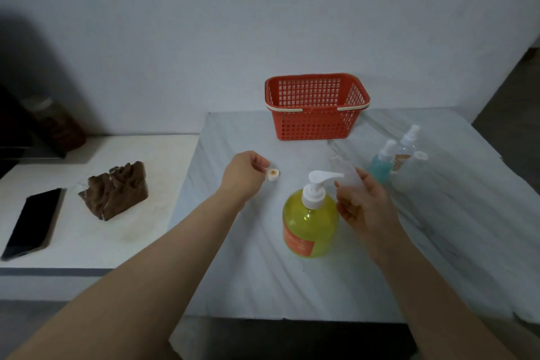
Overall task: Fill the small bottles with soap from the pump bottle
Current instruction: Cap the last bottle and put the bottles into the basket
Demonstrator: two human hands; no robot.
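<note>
- The left hand (245,172) is stretched out over the bench (263,272), its fingers curled. Thumb and forefinger meet right at the edge of a small white cap (273,174) lying on the bench just past the fingertips. Whether they pinch the cap or only touch it cannot be told.
- The right hand (365,204) grips a small clear bottle (347,175), which is tilted and blurred, its uncapped mouth pointing up and away from the palm.
- The pump bottle (311,222), full of yellow-green soap, stands upright just left of the right hand. Its white nozzle points at the held bottle.
- Beyond the right hand stand a blue spray bottle (381,164) and a clear spray bottle (406,149), close together.
- Farther out, between the two hands, a red basket (315,123) sits at the back of the bench.
- Well left of the left hand, on a lower white surface, lie a brown cloth (117,193) and a black phone (32,222).
</note>
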